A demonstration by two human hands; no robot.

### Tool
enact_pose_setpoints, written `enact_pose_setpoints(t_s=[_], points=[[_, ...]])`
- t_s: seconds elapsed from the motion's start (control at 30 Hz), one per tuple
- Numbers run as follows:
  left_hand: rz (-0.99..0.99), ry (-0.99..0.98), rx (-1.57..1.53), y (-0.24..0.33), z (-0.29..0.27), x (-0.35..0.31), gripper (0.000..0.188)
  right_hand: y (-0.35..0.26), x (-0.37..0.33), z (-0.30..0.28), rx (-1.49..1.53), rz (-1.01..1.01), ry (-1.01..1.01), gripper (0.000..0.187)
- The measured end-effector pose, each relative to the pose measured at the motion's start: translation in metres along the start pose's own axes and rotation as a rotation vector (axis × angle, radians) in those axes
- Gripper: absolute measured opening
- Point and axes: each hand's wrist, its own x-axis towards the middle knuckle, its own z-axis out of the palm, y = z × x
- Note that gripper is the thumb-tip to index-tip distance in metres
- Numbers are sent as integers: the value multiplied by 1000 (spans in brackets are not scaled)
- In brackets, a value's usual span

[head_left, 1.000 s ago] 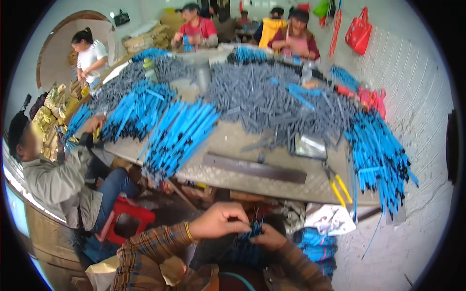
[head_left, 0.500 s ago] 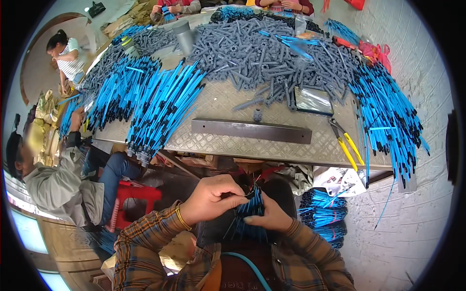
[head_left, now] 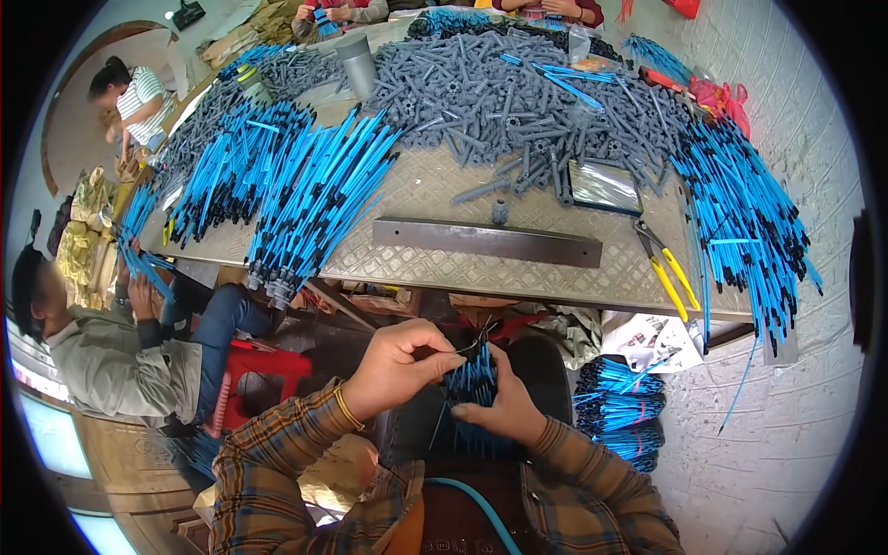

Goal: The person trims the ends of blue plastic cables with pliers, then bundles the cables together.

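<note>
Two bare hands, left [head_left: 398,365] and right [head_left: 511,407], meet at a bundle of slim blue plastic strips [head_left: 474,381] above the lap.
The left pinches what looks like a thin dark wire [head_left: 470,348]; the right clasps the bundle. Working this wire at the bundle's top seems the step in hand; the next move calls for a steady right clasp. The wire's path and the bundle's shadowed lower end are hard to make out. Ahead lies a long dark metal bar [head_left: 486,242].

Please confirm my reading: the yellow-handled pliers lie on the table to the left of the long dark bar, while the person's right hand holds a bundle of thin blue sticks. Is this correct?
Not quite: the yellow-handled pliers lie on the table to the right of the long dark bar, as the head view shows. The right hand does hold a bundle of thin blue sticks.
</note>
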Motion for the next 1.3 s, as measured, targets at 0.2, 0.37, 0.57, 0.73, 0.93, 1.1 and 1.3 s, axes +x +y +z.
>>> enact_pose_setpoints(t_s=[0.2, 0.37, 0.57, 0.73, 0.93, 1.1, 1.3], points=[[-110, 31, -42, -8, -2, 1, 9, 2, 3, 14, -177, -62, 152, 85], [-229, -28, -112, -14, -12, 8, 6, 1, 11, 8, -122, 20, 84, 78], [-281, -145, -321, -2, -21, 9, 14, 20, 19, -5, -34, -23, -47, 57], [-425, -237, -341, 4, -36, 11, 19, 24, 18, -4, 164, 100, -120, 57], [-334, -260, -133, -2, -32, 14, 18, 15, 18, -3, 152, 65, -137, 48], [-251, -237, -114, 6, -22, 13, 15, 16, 13, -2, 276, 152, -121, 60], [-125, -230, -68, 5, -16, 8, 13, 13, 10, -3, 211, 77, -121, 49]])
